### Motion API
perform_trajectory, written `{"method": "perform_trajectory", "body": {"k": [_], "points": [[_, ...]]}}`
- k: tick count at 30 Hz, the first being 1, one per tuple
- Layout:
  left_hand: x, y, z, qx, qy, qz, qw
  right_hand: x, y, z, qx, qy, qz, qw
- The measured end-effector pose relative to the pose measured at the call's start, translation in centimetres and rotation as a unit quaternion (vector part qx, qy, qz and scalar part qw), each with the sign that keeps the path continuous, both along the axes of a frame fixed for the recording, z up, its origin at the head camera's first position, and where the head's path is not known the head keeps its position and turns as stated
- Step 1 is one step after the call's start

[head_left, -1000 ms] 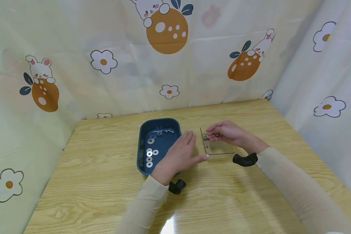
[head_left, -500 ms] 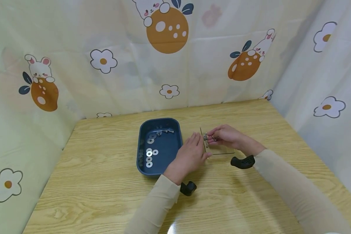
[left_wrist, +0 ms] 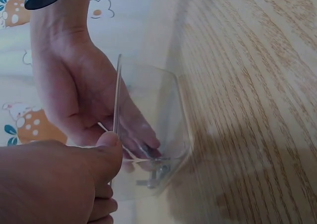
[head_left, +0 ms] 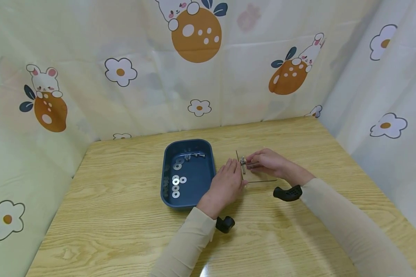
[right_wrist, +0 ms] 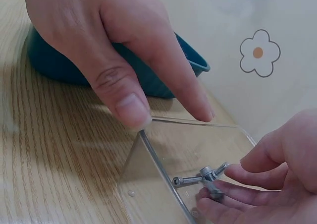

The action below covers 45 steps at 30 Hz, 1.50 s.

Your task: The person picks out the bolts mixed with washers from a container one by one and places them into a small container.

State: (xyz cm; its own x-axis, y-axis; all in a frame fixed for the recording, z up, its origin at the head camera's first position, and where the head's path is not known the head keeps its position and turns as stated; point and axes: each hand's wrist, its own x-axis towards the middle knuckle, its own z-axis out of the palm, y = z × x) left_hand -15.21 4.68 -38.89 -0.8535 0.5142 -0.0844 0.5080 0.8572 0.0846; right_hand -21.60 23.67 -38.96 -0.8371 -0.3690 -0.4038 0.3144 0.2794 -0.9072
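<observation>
The left hand (head_left: 225,182) lies along the left side of a clear plastic box (head_left: 260,181), its fingers fairly straight. In the right wrist view its thumb touches a corner of the rim and its index fingertip meets the rim further back. The right hand (head_left: 268,161) reaches into the box with bent fingers. A metal bolt (right_wrist: 214,190), partly hidden, shows at its fingertips. Right beside them, several loose bolts (right_wrist: 190,180) lie crossed in a small heap on the box floor, near the left wall.
Left of the box stands a dark blue tray (head_left: 165,192). Several flat washers (head_left: 175,188) lie along its left side, with bolts (head_left: 197,155) at its far end. A patterned curtain (head_left: 152,100) hangs behind the wooden table (head_left: 118,231).
The left hand has moved right, from beside the tray to the left edge of the clear box. The right hand has shifted slightly lower, its fingers staying near the bolts.
</observation>
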Motion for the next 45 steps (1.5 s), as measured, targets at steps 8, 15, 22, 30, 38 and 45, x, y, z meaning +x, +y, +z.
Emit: {"method": "perform_trajectory", "body": {"k": [8,15,22,30,38,45], "points": [[0.0,0.1,-0.1,-0.003,0.016,-0.004,0.9999,0.3,0.4,0.1,-0.005,0.019,0.004,0.9998],[-0.1,0.0,0.0,0.004,0.008,0.002,1.0,1.1,0.7,0.8,0.012,0.058,-0.003,0.9982],[-0.3,-0.6,0.2,0.03,0.01,0.005,0.9995,2.1,1.0,1.5,0.053,0.096,-0.005,0.994],[-0.6,-1.9,0.8,0.064,-0.012,0.009,0.9978,2.9,1.6,1.8,0.075,0.127,-0.009,0.989],[-0.8,-3.4,1.7,0.089,-0.021,0.021,0.9956,3.3,1.6,1.9,0.078,0.139,-0.006,0.9871],[-1.3,-4.9,2.0,0.101,-0.016,0.038,0.9941,3.8,1.1,2.2,0.093,0.15,-0.005,0.9843]]}}
